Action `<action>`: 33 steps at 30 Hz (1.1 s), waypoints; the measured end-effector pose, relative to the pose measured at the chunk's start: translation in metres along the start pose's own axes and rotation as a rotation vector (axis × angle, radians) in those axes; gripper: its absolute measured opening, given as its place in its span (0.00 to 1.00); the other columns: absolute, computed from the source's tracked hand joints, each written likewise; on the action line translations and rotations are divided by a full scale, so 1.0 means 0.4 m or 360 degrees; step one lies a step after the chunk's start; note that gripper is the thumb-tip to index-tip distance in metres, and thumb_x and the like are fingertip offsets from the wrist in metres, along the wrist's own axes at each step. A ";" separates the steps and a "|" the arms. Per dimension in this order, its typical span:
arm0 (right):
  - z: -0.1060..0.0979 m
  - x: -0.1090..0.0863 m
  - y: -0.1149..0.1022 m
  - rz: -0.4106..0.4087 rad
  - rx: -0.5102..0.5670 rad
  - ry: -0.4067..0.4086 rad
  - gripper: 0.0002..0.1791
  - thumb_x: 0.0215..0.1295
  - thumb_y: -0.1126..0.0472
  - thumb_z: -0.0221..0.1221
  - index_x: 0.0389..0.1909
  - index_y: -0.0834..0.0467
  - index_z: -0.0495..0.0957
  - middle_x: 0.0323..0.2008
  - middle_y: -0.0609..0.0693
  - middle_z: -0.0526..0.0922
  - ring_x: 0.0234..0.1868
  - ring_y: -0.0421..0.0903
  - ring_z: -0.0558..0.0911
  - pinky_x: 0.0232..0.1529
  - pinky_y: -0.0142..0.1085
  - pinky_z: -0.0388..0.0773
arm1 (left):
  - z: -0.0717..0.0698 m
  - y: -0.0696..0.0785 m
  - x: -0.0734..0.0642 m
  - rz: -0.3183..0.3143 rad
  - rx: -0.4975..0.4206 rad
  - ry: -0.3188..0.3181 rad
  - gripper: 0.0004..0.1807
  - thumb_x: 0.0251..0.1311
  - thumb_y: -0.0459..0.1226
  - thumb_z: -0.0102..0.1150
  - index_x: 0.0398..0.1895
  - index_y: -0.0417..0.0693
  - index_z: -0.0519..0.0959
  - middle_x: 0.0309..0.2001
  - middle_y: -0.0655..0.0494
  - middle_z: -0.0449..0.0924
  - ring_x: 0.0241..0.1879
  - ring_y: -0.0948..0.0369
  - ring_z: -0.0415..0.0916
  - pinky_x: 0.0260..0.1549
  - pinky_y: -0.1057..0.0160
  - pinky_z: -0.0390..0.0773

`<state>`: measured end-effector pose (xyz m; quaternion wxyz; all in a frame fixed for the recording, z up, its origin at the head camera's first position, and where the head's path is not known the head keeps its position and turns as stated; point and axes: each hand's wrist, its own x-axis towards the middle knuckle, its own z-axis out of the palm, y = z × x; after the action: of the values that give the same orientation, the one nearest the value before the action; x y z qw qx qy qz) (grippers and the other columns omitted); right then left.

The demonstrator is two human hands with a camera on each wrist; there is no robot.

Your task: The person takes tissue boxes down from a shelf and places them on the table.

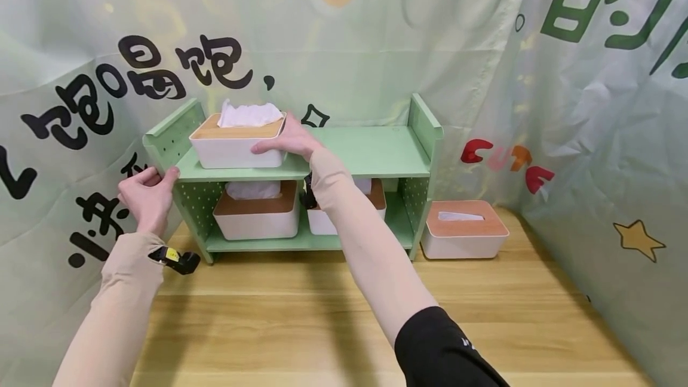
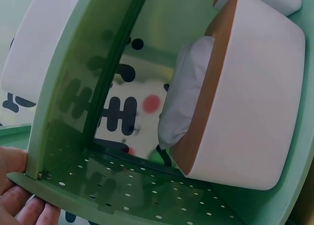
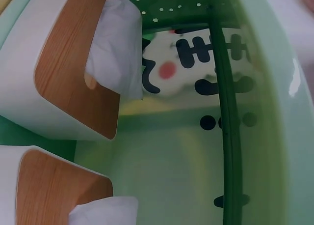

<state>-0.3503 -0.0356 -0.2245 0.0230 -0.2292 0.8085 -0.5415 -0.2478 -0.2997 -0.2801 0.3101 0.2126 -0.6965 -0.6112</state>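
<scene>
Sleeve cloth (image 1: 443, 348), black with white marks too small for us to read, lies nearest, over a pale wood-grain surface (image 1: 269, 330). Our left hand (image 1: 147, 199) pinches the left front edge of a green two-tier shelf (image 1: 371, 145). Our right hand (image 1: 292, 138) curls round the right end of a white tissue box with wooden lid (image 1: 233, 154) — thumb along its front — at the upper tier's left; rightward, bare board stretches to a raised side panel (image 1: 426, 127). Two similar boxes (image 1: 257, 226) sit below; another box (image 1: 464, 246) stands just beyond the shelf's right side. Behind, printed cloth (image 1: 365, 76) reads "CUTE" — plus black and green Chinese characters (image 1: 577, 5).
</scene>
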 end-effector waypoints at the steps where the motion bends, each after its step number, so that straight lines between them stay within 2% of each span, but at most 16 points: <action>1: -0.002 -0.003 -0.002 -0.0014 0.0011 -0.0005 0.49 0.44 0.55 0.78 0.68 0.51 0.64 0.61 0.46 0.73 0.58 0.40 0.72 0.66 0.29 0.66 | 0.000 0.001 0.000 0.0002 0.0002 0.0000 0.23 0.57 0.38 0.71 0.57 0.44 0.83 0.18 0.81 0.77 0.25 0.77 0.74 0.29 0.81 0.73; 7: -0.013 -0.019 -0.005 -0.0158 0.0095 -0.0081 0.39 0.44 0.60 0.78 0.61 0.53 0.75 0.55 0.48 0.83 0.52 0.40 0.77 0.61 0.26 0.70 | 0.002 0.003 -0.001 0.0000 0.0024 -0.0004 0.24 0.57 0.39 0.70 0.58 0.44 0.82 0.18 0.83 0.76 0.24 0.79 0.74 0.30 0.80 0.73; 12: -0.025 -0.030 -0.003 -0.0215 0.0080 -0.0108 0.38 0.44 0.60 0.77 0.60 0.53 0.76 0.54 0.48 0.84 0.51 0.39 0.78 0.60 0.27 0.71 | 0.000 0.006 -0.001 0.0002 0.0036 0.0001 0.24 0.58 0.39 0.70 0.58 0.45 0.81 0.18 0.83 0.75 0.24 0.79 0.74 0.31 0.80 0.73; 22: -0.049 -0.080 0.000 -0.0197 0.0110 -0.0064 0.37 0.44 0.60 0.77 0.58 0.54 0.74 0.52 0.50 0.83 0.49 0.41 0.78 0.59 0.31 0.73 | 0.000 0.007 0.000 0.0000 0.0045 -0.0006 0.25 0.58 0.40 0.70 0.60 0.46 0.80 0.19 0.82 0.75 0.24 0.79 0.74 0.31 0.81 0.73; 29: -0.050 -0.108 0.004 -0.0065 0.0133 -0.0026 0.46 0.43 0.59 0.77 0.65 0.54 0.64 0.58 0.50 0.75 0.55 0.42 0.74 0.65 0.34 0.68 | -0.002 0.004 -0.003 0.0016 0.0041 0.0009 0.24 0.58 0.39 0.70 0.59 0.45 0.81 0.19 0.83 0.74 0.24 0.79 0.74 0.31 0.81 0.73; 33: -0.053 -0.118 0.007 -0.0047 0.0124 -0.0021 0.47 0.44 0.59 0.78 0.65 0.54 0.64 0.59 0.51 0.73 0.57 0.44 0.73 0.67 0.37 0.68 | -0.001 0.002 -0.008 0.0042 0.0021 0.0012 0.24 0.58 0.39 0.69 0.58 0.43 0.81 0.18 0.83 0.75 0.24 0.79 0.74 0.30 0.81 0.73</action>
<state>-0.3153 0.0023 -0.2282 0.0293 -0.2438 0.7831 -0.5714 -0.2451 -0.2977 -0.2800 0.3193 0.2078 -0.7021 -0.6015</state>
